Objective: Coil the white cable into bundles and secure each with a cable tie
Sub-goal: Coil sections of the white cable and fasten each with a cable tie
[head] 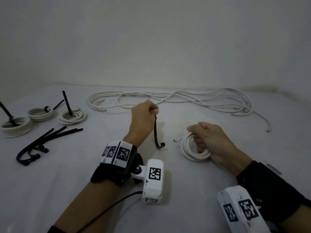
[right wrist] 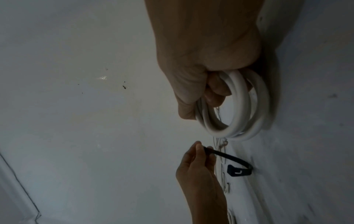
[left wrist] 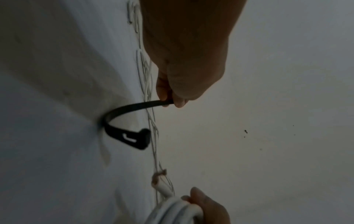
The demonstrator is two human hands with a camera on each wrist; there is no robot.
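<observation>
My left hand (head: 148, 110) pinches the tail end of a black cable tie (head: 156, 132), which hangs down and curves so its head touches the white surface. In the left wrist view the cable tie (left wrist: 122, 119) bends in a hook below the left hand (left wrist: 170, 98). My right hand (head: 207, 138) grips a small coil of white cable (head: 190, 148) standing on the surface, one cut end poking out left. The right wrist view shows the coil (right wrist: 241, 106) held in the right hand (right wrist: 206, 91), with the tie (right wrist: 237, 168) just beside it.
Three tied white bundles (head: 72, 116) with upright black tie tails sit at the far left. Several loose black ties (head: 42, 142) lie in front of them. Long loose white cables (head: 185, 100) sprawl along the back near the wall.
</observation>
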